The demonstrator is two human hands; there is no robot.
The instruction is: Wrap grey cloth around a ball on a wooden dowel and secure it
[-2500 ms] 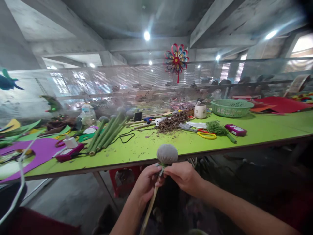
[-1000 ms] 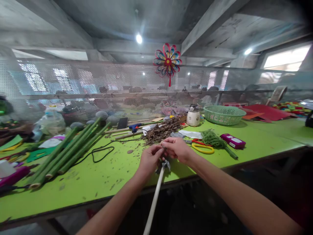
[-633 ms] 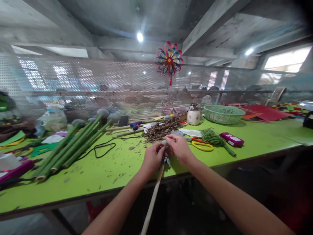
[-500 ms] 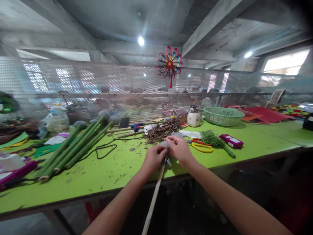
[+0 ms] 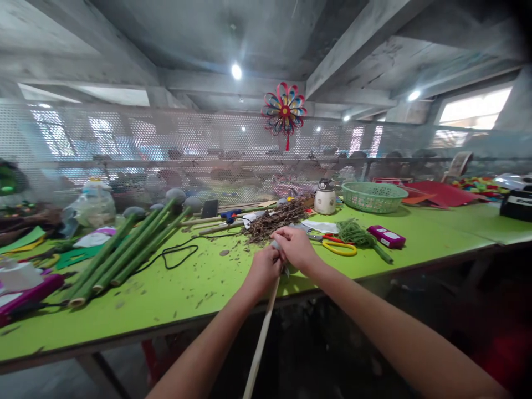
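Over the table's front edge, my left hand (image 5: 264, 270) is closed around the grey wrapped top of a pale wooden stick (image 5: 262, 339). The stick slants down from my hands toward the camera. My right hand (image 5: 294, 248) presses its bent fingers onto the same grey wrapping (image 5: 275, 244), right against the left fingertips. Most of the wrapping is hidden by the fingers, and a loose grey flap hangs below. Just beyond the hands lies a heap of dry brown twigs (image 5: 272, 220). Scissors with yellow and red handles (image 5: 338, 247) rest to the right of my right hand.
Green-wrapped sticks with grey round heads (image 5: 120, 255) lie at left, beside a black cord (image 5: 177, 252). Behind stand a white jar (image 5: 325, 200) and a green basket (image 5: 374, 198). Green string (image 5: 355, 233) and a purple box (image 5: 386, 237) are at right.
Both hands have drawn closer together around the grey wrapping, and the right fingers have curled down over it. The view has turned slightly to the right.
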